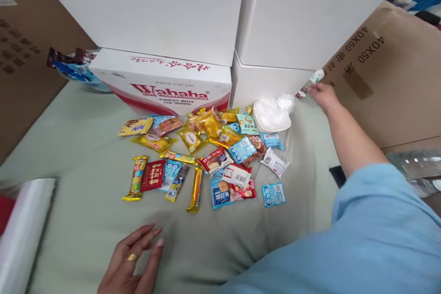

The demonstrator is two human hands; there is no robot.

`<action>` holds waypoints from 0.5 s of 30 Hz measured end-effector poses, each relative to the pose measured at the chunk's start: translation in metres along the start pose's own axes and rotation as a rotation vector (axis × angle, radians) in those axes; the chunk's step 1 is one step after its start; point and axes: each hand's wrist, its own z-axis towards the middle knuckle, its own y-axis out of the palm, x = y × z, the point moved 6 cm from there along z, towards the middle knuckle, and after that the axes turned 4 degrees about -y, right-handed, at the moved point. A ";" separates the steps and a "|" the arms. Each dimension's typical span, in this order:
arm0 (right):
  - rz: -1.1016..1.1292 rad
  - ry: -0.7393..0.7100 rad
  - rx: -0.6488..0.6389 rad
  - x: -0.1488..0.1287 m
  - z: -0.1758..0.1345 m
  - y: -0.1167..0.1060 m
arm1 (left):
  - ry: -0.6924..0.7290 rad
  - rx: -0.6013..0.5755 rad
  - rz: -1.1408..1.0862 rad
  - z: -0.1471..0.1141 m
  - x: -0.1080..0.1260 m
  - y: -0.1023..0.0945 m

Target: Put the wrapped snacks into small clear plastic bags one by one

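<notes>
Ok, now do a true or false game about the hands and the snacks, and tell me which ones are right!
1. The left hand wears a gold-coloured ring. True.
2. The left hand is squeezing a snack. False: it is empty.
3. The white dish has crumpled clear plastic in it. True.
4. The right hand is inside the white dish. False: its fingers are at a small packet, off to the right.
5. Wrapped snacks lie in front of the Wahaha box. True.
6. The sleeve is red. False: the sleeve is blue.

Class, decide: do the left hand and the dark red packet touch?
Apart: the head view shows a strip of green cloth between the left hand and the dark red packet.
</notes>
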 end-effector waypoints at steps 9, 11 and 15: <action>0.020 -0.536 -0.070 -0.005 -0.321 0.097 | -0.205 0.432 -0.012 0.219 -0.024 -0.040; -0.112 -0.449 0.069 0.008 -0.361 0.090 | -0.184 0.494 0.043 0.290 -0.025 -0.042; -0.201 -0.314 0.151 0.037 -0.393 0.081 | 0.006 0.342 0.133 0.410 -0.018 -0.032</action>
